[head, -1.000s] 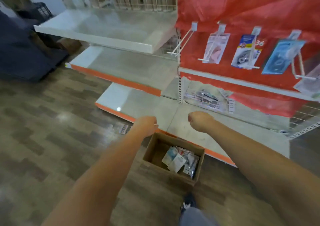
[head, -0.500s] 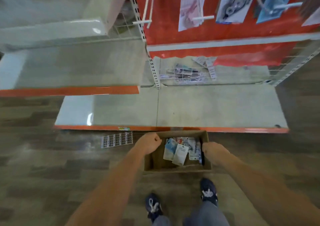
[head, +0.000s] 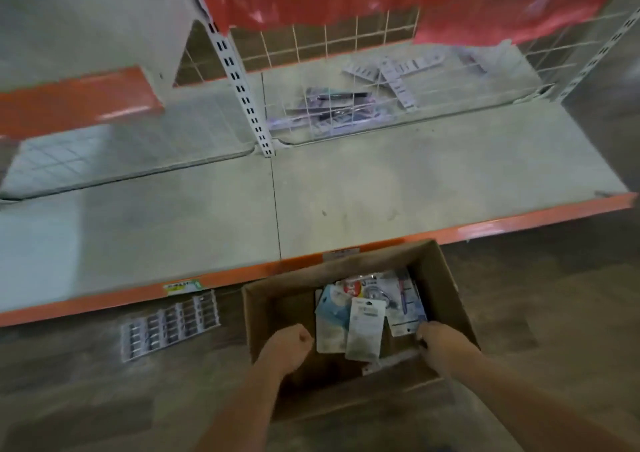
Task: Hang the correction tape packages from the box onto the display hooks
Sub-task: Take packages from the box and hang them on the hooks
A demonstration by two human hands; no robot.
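Lowered since a moment ago, a clenched left hand [head: 289,349] and right hand [head: 441,346], fingers hidden, reach carded correction tape packages [head: 365,327] inside a cardboard box [head: 446,278] on wood-grain floor [head: 69,399] below grey, orange-edged shelf [head: 381,188], lower centre.

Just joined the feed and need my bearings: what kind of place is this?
Most likely a retail shop aisle being stocked. Low display shelving with orange edge strips, a wire grid back panel, and a cardboard box of carded packages on the floor, both hands reaching in.
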